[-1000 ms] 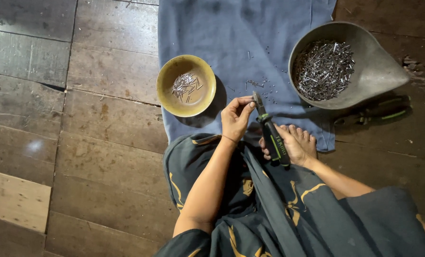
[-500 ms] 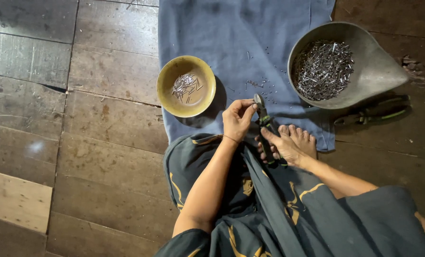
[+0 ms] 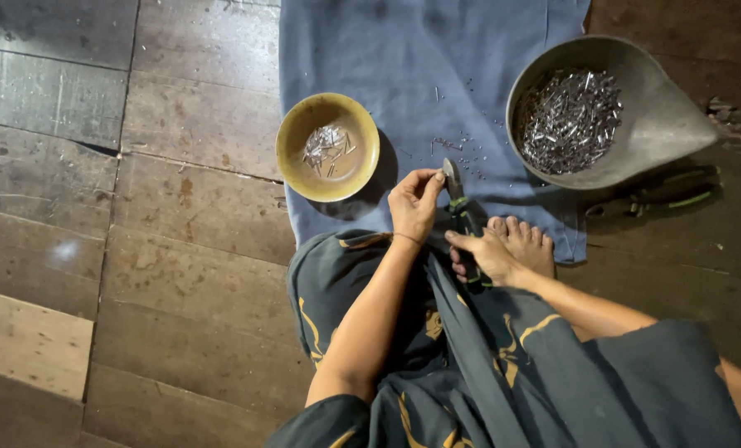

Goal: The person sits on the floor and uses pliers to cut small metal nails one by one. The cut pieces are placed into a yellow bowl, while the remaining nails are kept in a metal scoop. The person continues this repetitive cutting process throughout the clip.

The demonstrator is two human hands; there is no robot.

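Step in hand: cutting. Left hand (image 3: 414, 202) fingers pinch small piece at pliers (image 3: 462, 217) head, over blue cloth (image 3: 387, 50). Right hand (image 3: 488, 254) grips handles (foot alongside). Next move likely calls for firm squeeze.

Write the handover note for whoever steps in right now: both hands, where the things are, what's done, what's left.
Left hand: fingertips pinched at the head of the pliers, over the blue cloth; what it pinches is too small to see.
Right hand: grip around the pliers' handles, beside the bare foot.
Yellow bowl, left on the cloth's edge: a small pile of short metal pieces.
Grey metal pan, right: a large heap of metal pieces.
A second pair of green-handled pliers lies on the floor below the pan.
Done: only the small pile in the yellow bowl. Left: apparently the heap in the pan.
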